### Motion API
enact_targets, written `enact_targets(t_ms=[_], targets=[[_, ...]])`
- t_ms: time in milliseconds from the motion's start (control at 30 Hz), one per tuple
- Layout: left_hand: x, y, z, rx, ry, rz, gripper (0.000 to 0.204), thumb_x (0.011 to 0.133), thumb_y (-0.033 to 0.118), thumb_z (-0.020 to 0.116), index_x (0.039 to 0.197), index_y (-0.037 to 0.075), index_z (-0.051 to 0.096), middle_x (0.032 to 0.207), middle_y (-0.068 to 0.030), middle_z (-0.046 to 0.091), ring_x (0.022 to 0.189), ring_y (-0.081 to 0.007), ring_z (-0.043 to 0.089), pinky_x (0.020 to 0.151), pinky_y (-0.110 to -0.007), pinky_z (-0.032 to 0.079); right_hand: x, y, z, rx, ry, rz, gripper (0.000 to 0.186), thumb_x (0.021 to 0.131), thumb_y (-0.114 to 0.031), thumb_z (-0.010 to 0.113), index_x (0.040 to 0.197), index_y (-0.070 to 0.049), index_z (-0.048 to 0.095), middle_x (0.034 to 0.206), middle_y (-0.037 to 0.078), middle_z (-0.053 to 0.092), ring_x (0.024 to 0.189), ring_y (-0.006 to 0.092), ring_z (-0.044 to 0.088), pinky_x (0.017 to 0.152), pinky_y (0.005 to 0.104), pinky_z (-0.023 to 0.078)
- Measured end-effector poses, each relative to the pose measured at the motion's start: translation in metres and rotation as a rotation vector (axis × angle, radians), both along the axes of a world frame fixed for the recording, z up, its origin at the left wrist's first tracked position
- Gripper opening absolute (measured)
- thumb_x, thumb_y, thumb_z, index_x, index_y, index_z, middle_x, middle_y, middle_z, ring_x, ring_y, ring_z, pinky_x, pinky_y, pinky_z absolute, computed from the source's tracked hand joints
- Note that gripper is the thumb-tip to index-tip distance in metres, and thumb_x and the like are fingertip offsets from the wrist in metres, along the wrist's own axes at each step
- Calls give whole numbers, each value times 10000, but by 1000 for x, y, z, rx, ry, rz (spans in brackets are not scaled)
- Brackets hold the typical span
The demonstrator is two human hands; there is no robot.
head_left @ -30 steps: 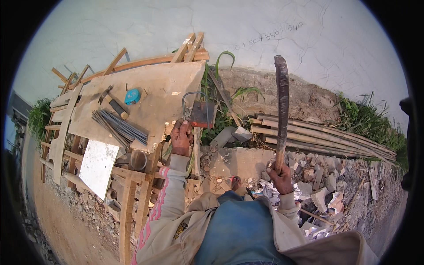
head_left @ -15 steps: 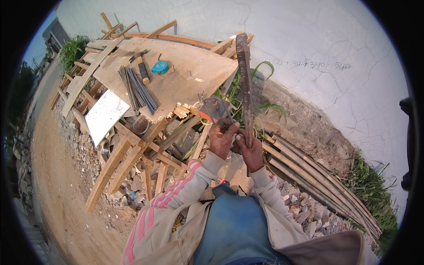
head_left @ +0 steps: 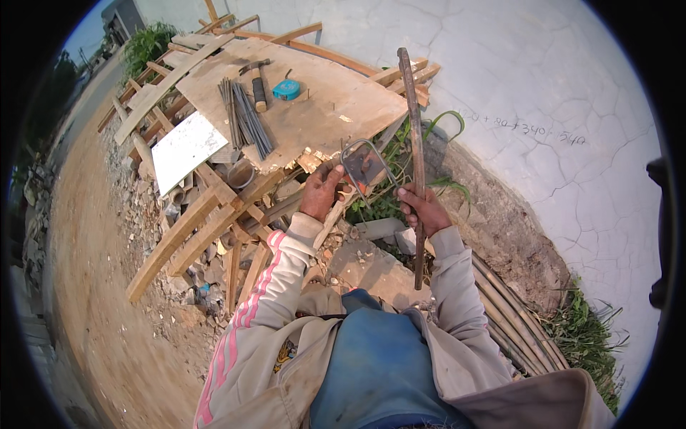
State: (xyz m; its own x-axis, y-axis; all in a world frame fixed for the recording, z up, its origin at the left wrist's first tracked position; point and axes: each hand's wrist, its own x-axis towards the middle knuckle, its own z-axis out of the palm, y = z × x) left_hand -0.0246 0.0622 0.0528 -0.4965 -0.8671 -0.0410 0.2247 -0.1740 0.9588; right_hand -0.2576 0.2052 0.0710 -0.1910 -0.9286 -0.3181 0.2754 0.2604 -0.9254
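Note:
My right hand (head_left: 424,208) is closed around a long brown metal bar (head_left: 415,121) that stands nearly upright and reaches below the fist. A thin steel rod bent into a roughly rectangular stirrup (head_left: 381,159) spans the space between my hands. Its right side meets the fingers of my right hand. My left hand (head_left: 323,191) is at the stirrup's left side, thumb and fingers curled toward it; the exact contact there is partly hidden. Behind the stirrup, a dark and orange object (head_left: 361,187) shows at the board's corner.
A plywood board (head_left: 329,93) on timbers holds a hammer (head_left: 258,87), a blue tape measure (head_left: 286,89) and a bundle of steel rods (head_left: 245,118). A white panel (head_left: 187,151) lies left. Bamboo poles (head_left: 511,307) lie beside the cracked wall (head_left: 514,64); rubble covers the ground.
My hands have moved apart, the left one leftward and both upward. The bar has slid lower through my right hand, and the stirrup now shows plainly between my hands. The view has shifted.

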Motion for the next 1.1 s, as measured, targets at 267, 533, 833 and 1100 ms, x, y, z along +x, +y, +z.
enact_targets(t_ms=[267,533,833,1100], targets=[[-10,-22,-49,161,155,-156,211,967,273,715,1007,68,680,828,3,659,682,-97,636,582,-236,504,4,-13,-12,101,-34,-12,259,961,-240,709,1088,-52,585,674,28,609,449,81,510,363,229,351],[-9,-34,-57,201,97,-103,211,964,279,718,1008,76,677,844,2,661,687,-102,655,611,-239,536,7,-28,-15,77,64,-107,269,952,-175,689,1138,-9,588,685,57,648,437,105,553,350,229,357],[-2,-44,-52,32,-32,-96,239,964,310,707,919,79,667,747,2,649,635,-86,610,586,-240,476,17,-33,-10,103,178,-150,239,950,-171,693,1078,13,610,652,52,641,423,95,529,367,233,362],[-14,-54,-55,162,-5,-66,283,969,350,681,854,93,654,660,3,616,569,-79,563,543,-247,444,14,-54,-17,205,259,-123,199,942,-175,711,999,-14,610,634,45,623,415,91,495,377,234,355]])
